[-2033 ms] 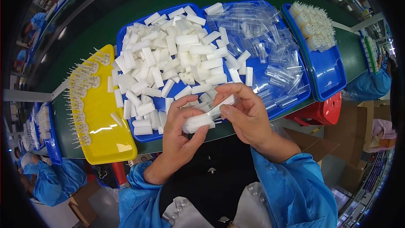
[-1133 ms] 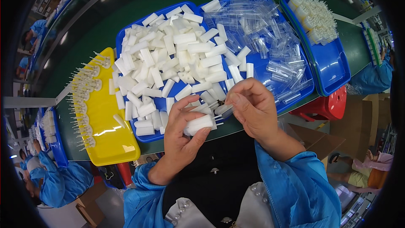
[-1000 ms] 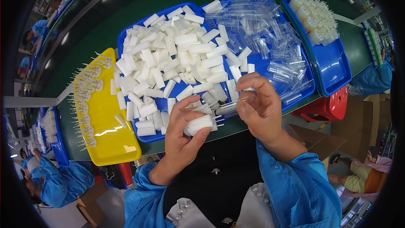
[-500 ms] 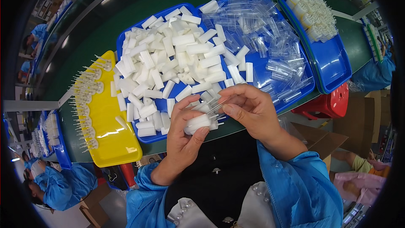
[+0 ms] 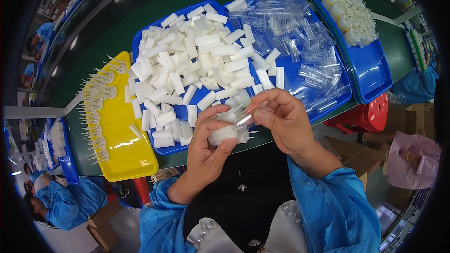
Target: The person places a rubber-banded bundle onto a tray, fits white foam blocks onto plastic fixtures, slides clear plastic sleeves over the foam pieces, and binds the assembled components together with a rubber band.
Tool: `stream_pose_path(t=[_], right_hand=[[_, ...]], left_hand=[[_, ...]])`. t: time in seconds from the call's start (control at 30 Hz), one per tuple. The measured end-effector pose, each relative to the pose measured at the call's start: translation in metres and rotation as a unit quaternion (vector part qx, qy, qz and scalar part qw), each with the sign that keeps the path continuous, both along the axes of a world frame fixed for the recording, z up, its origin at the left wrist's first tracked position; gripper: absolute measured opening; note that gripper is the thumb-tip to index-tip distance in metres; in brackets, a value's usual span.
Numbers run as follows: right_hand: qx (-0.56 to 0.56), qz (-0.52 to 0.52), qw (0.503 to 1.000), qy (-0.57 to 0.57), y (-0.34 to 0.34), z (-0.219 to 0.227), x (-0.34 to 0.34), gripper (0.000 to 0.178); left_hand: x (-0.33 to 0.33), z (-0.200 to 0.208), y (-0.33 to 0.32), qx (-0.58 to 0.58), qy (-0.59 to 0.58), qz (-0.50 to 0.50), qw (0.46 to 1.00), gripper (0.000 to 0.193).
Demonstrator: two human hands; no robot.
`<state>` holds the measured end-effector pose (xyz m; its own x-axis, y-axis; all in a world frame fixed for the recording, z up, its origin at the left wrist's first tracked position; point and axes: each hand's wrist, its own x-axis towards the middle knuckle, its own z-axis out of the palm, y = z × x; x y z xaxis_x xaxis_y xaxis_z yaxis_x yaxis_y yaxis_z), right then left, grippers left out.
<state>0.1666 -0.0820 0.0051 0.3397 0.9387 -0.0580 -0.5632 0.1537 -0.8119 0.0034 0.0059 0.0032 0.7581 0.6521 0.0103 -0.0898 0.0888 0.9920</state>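
Observation:
My left hand [image 5: 206,152] is closed around a small bunch of white cylindrical pieces [image 5: 222,134] with thin pale pins sticking out at the right. Close against it, my right hand [image 5: 288,124] pinches a short clear plastic tube [image 5: 244,119] between thumb and fingers. The tube's near end meets the bunch; whether it is fitted over a pin cannot be made out. Beyond my hands, a blue tray [image 5: 204,98] is heaped with white foam-like blocks [image 5: 197,61]. To its right, another blue tray [image 5: 287,78] carries loose clear tubes [image 5: 281,23].
At left, a yellow tray [image 5: 124,154] bears white bases with upright pins [image 5: 96,107]. A blue tray [image 5: 372,68] at far right holds packed white pinned pieces [image 5: 349,18]. A red stool [image 5: 372,116] and cardboard box [image 5: 349,152] stand below. Co-workers in blue sit at both sides.
The clear tube now shows plainly in my right fingers, lying against the bunch, where thin clear strands showed before. My left hand keeps its grip. A pink-clad person at right has shifted.

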Motion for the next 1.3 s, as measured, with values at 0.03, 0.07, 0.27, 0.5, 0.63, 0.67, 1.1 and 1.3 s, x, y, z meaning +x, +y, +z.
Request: stream_pose_path(t=[0.03,0.07,0.27,0.5,0.63,0.67,1.1,1.3], right_hand=[[0.000,-0.019,1.000,-0.020,0.000,0.002,0.001,0.024],[0.001,-0.038,0.998,-0.040,-0.001,0.003,0.001,0.025],[0.009,-0.129,0.965,-0.230,-0.004,0.012,-0.003,0.028],[0.032,-0.154,0.910,-0.384,-0.001,0.016,-0.004,0.027],[0.002,-0.126,0.912,-0.391,-0.001,0.011,-0.007,0.028],[-0.005,-0.124,0.913,-0.388,-0.001,0.011,-0.007,0.028],[-0.032,-0.001,0.993,-0.116,-0.003,0.003,-0.007,0.025],[-0.014,-0.014,0.992,-0.125,-0.004,0.003,-0.013,0.024]], left_hand=[[-0.001,-0.001,0.000,0.010,0.001,-0.001,1.000,0.021],[-0.001,-0.002,0.001,0.019,0.002,-0.003,1.000,0.021],[-0.002,-0.001,0.002,0.082,0.024,0.011,0.996,0.020],[-0.001,-0.003,0.004,0.192,0.040,0.015,0.981,0.021],[-0.002,-0.004,0.003,0.208,0.042,0.018,0.977,0.022],[-0.002,-0.005,0.003,0.202,0.041,0.021,0.978,0.022],[-0.002,-0.007,0.001,0.187,0.034,0.032,0.981,0.022],[-0.003,-0.008,0.000,0.108,0.006,0.043,0.993,0.021]])
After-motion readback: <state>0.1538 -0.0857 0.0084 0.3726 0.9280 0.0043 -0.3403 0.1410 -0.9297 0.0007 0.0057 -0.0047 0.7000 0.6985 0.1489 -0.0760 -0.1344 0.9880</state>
